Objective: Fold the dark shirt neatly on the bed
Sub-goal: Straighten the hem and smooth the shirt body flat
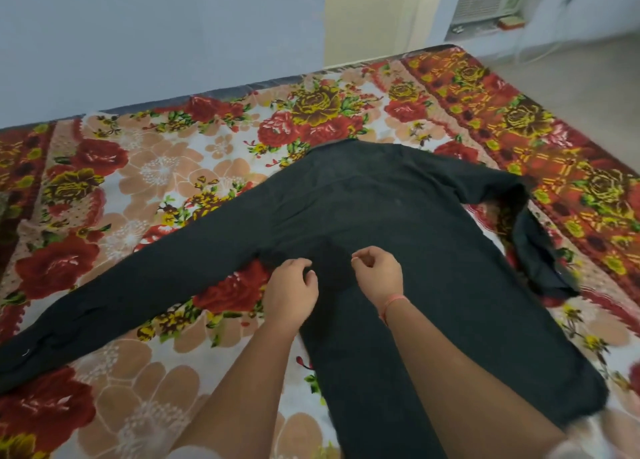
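Observation:
The dark shirt (398, 237) lies spread flat on the bed, collar at the far end and hem near me. Its left sleeve (131, 285) stretches straight out toward the lower left. Its right sleeve (533, 237) is bent back on itself at the right. My left hand (291, 289) has its fingers curled at the shirt's side edge just under the left armpit, pinching the cloth there. My right hand (379, 273) hovers a little to the right over the shirt's body, fingers curled, with no cloth seen in them.
A floral bedspread (156, 168) in red, peach and yellow covers the bed. The bed's far edge meets a pale wall. An air cooler (488, 5) stands on the floor at the back right, past the bed's corner.

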